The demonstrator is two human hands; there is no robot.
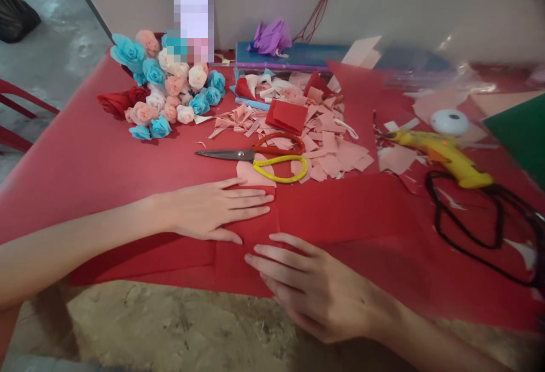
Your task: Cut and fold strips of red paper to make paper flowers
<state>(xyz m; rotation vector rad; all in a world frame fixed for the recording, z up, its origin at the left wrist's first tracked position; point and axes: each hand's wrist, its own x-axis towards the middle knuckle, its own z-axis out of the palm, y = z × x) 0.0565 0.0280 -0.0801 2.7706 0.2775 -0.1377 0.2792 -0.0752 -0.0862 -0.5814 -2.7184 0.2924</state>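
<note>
Red crepe-like paper (340, 207) lies along the near part of the red table, with a folded part under my left hand. My left hand (217, 210) rests flat on it, fingers stretched to the right. Over the paper's near edge, my right hand (315, 287) has its fingers slightly curled and apart, holding nothing that I can see. Whether its fingertips touch the paper I cannot tell. Just beyond my left hand lie scissors (240, 155) with one red and one yellow handle, blades pointing left. A pale pink paper piece (251, 173) lies partly beneath them.
Blue, pink, white and red paper roses (170, 85) cluster at the back left. Pink paper scraps (327, 150) spread behind the scissors, with a small red paper stack (287, 115). A yellow glue gun (451, 156) with a black cord (438, 218) lies right. Purple crumpled paper (272, 37) sits behind.
</note>
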